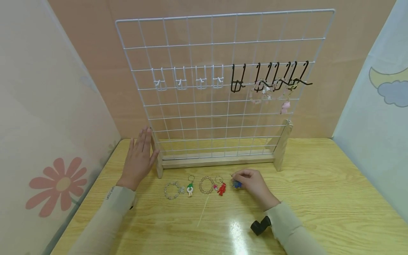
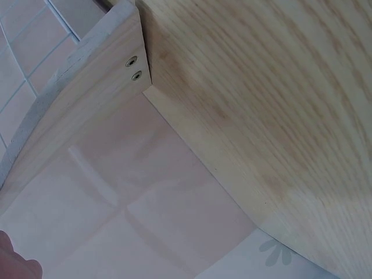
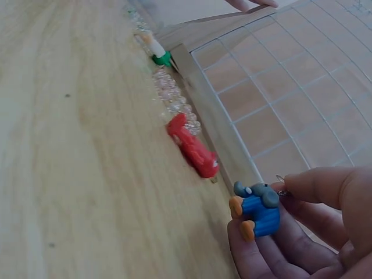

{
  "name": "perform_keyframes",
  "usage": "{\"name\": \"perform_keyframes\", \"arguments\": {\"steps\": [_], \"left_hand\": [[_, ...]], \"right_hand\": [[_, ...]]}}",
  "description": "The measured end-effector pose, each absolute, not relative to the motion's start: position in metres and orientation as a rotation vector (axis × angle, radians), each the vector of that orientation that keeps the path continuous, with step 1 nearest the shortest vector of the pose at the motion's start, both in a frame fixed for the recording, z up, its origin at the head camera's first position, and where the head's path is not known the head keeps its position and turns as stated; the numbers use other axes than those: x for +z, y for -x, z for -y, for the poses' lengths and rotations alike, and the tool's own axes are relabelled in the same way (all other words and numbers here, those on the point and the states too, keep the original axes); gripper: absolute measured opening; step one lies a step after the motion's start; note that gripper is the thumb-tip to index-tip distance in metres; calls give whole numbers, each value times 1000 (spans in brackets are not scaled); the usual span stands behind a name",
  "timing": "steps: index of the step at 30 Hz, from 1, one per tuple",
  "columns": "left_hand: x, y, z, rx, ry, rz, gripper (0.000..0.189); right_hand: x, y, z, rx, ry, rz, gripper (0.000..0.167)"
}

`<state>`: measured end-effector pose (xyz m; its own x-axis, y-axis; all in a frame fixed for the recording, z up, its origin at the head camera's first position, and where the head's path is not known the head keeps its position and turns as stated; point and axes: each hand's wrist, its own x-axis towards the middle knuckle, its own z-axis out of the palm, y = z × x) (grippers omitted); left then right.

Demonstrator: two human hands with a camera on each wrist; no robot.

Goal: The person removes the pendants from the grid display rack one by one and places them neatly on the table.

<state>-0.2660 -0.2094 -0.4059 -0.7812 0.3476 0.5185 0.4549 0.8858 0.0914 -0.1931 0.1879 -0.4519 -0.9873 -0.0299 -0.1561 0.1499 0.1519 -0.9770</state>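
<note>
My right hand (image 1: 253, 182) pinches the ring of a keychain with a blue and grey elephant figure (image 3: 260, 215), just above the table. In the right wrist view its other fingers lie beneath the figure. My left hand (image 1: 138, 159), fingers straight, rests at the left wooden upright (image 1: 158, 161) of a white wire grid rack (image 1: 204, 114). To the left of the elephant lie a red figure keychain (image 1: 221, 189), a beaded bracelet (image 1: 206, 185) with a pink charm, a green and white figure keychain (image 1: 190, 189) and a pale bead bracelet (image 1: 171, 191).
Several white hooks (image 1: 181, 83) and several black hooks (image 1: 237, 85) hang on the grid. Pink bracelets (image 1: 255, 97) and a pink charm (image 1: 285, 106) hang from black hooks at right. Patterned cloth walls stand at left and right; the wooden table (image 1: 328, 198) spreads in front.
</note>
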Motion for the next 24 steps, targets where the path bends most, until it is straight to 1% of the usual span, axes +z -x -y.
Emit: {"name": "perform_keyframes", "arguments": {"steps": [9, 15, 24], "left_hand": [[-407, 267, 209, -297, 581, 2540, 86], [-408, 267, 210, -298, 583, 2539, 85], [-407, 267, 210, -297, 587, 2555, 87]], "right_hand": [[-461, 195, -182, -1938, -91, -2319, 19], [-462, 197, -178, -1777, -56, -2548, 17], [-463, 200, -175, -1554, -96, -2746, 14]]}}
